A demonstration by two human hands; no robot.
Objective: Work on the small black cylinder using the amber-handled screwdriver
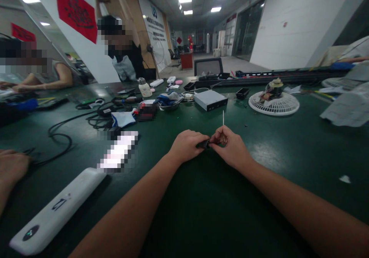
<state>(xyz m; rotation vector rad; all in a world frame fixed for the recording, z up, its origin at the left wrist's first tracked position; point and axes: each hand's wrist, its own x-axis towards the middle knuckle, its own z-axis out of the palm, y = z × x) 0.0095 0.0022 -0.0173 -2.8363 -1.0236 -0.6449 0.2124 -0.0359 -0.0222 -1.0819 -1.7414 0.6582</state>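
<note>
The left hand (186, 145) and the right hand (230, 147) meet just above the middle of the dark green worktop (201, 215), with their fingers curled in and close together. The left hand pinches a small black cylindrical piece (203, 144) while the right hand pinches a tuft of bare copper wire strands (223, 138) at its end. A thin, pale metal pin (223, 118) stands upright from the strands. The strands remain exposed, and nothing covers them. Near left lies a white power strip (54, 212), and just beyond it is a pixelated flat object (118, 152). A coiled black cable (59, 137) runs across the left of the worktop. Farther off sit a silver metal box (210, 99) and a round white fan guard (273, 103). A co-worker's hand (11, 167) rests at the left edge.
</note>
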